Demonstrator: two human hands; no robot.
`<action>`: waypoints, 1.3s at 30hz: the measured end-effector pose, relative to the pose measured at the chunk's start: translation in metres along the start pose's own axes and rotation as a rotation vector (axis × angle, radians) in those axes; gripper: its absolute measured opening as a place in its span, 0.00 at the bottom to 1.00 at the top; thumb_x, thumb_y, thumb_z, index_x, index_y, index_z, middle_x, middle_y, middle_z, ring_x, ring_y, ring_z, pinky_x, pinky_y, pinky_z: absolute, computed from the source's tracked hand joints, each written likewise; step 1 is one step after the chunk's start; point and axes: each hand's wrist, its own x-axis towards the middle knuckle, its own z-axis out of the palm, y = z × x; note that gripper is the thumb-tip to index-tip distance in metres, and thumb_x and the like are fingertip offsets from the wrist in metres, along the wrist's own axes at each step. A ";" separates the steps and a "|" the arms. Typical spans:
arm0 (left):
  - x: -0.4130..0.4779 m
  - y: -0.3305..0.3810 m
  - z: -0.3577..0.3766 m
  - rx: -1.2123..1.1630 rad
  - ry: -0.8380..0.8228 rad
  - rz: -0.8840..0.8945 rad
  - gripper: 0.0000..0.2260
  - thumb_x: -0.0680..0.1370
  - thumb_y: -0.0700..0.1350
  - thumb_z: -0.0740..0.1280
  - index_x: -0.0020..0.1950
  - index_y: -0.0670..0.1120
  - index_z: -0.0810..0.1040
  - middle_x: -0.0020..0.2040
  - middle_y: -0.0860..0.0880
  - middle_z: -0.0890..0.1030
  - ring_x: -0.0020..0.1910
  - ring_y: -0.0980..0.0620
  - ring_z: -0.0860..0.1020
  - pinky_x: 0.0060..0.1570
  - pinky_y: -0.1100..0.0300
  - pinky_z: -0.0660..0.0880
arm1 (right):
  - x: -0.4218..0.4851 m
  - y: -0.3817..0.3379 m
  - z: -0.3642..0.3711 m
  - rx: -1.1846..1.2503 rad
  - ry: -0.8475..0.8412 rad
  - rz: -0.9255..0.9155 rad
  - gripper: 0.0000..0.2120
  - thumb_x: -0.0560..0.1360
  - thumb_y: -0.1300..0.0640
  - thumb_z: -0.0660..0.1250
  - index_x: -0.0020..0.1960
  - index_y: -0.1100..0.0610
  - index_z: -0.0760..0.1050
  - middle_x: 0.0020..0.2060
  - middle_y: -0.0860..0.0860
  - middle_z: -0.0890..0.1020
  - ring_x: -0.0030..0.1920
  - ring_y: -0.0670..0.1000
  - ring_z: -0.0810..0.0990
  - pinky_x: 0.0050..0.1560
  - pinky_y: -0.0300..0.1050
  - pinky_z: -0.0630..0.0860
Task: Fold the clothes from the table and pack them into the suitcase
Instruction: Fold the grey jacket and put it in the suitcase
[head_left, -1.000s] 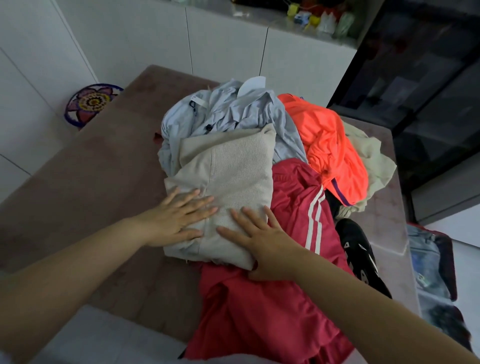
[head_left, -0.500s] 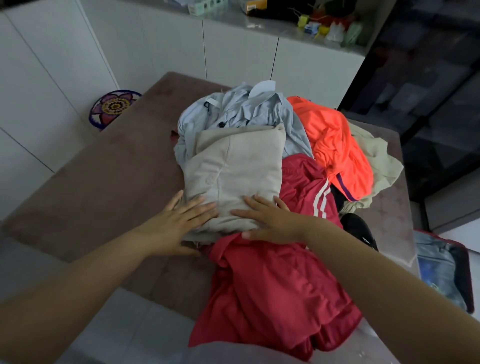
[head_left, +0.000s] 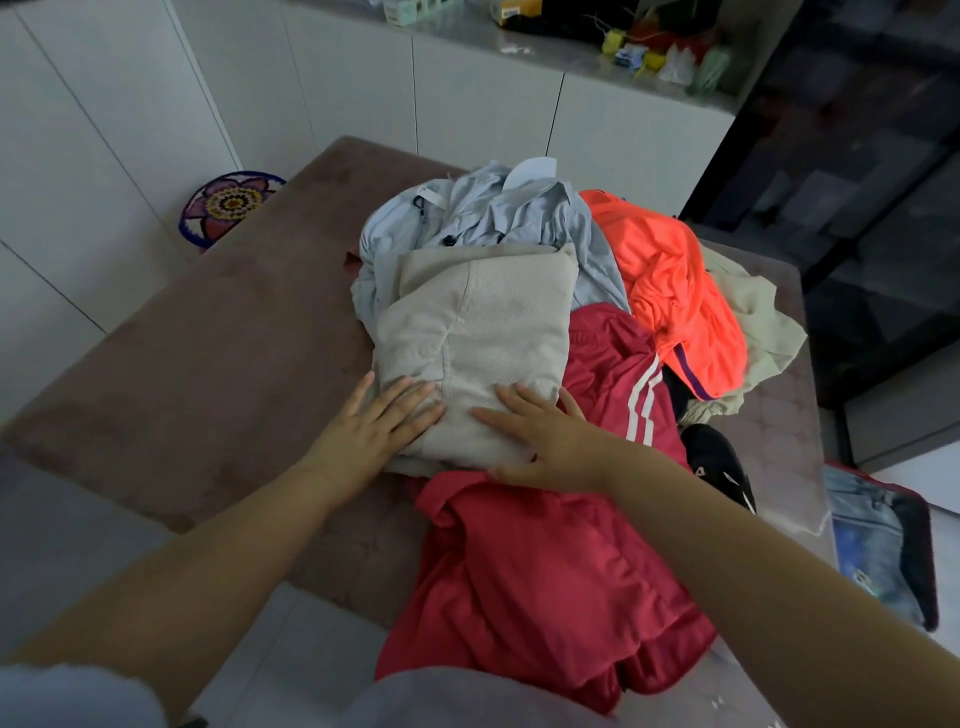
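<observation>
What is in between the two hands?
In the head view, just a strip of the folded beige garment lies between the left hand and the right hand; both rest flat on it.

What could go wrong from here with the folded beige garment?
1. The left hand and right hand press flat on the beige garment, gripping nothing; lifting it carelessly may undo the fold.
2. It lies partly on the red garment, which hangs over the table edge and could get dragged off.

Folded beige garment (head_left: 478, 338) atop clothes pile (head_left: 545, 545).
</observation>
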 end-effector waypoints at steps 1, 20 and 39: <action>0.001 -0.005 -0.002 -0.027 -0.010 0.025 0.47 0.66 0.35 0.68 0.77 0.48 0.44 0.78 0.47 0.46 0.76 0.49 0.39 0.72 0.47 0.41 | 0.000 -0.001 -0.004 0.043 -0.014 0.022 0.30 0.78 0.40 0.58 0.76 0.41 0.51 0.77 0.48 0.47 0.76 0.48 0.41 0.71 0.64 0.36; 0.072 -0.062 -0.137 -0.755 -0.208 -0.054 0.30 0.78 0.37 0.61 0.66 0.68 0.57 0.67 0.67 0.61 0.76 0.47 0.53 0.73 0.46 0.55 | -0.041 0.014 -0.015 0.113 0.777 -0.223 0.29 0.67 0.50 0.70 0.67 0.50 0.68 0.61 0.45 0.77 0.64 0.45 0.73 0.71 0.56 0.56; 0.107 -0.023 -0.106 -1.876 -0.642 -0.690 0.37 0.47 0.56 0.83 0.54 0.48 0.80 0.52 0.47 0.83 0.52 0.50 0.81 0.56 0.55 0.75 | -0.051 0.057 -0.044 0.882 0.449 0.308 0.27 0.65 0.35 0.71 0.49 0.57 0.79 0.45 0.50 0.84 0.48 0.50 0.82 0.50 0.46 0.76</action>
